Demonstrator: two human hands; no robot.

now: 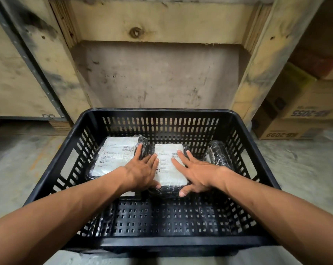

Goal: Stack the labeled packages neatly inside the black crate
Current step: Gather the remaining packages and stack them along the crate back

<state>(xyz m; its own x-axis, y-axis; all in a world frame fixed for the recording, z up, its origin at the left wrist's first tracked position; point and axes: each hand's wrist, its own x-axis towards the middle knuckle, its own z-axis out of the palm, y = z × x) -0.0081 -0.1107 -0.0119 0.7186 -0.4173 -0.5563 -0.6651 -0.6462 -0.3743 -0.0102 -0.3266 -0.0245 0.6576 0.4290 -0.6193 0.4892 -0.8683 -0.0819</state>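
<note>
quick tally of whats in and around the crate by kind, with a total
black crate: 1
labeled packages lying flat, one left, one middle: 2
black-wrapped package on edge at right, no label visible: 1
cardboard boxes outside, upper, lower: 2
total: 6

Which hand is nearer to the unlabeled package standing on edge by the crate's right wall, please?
Right. The right hand lies beside that package; the left hand is beyond the middle package.
</note>
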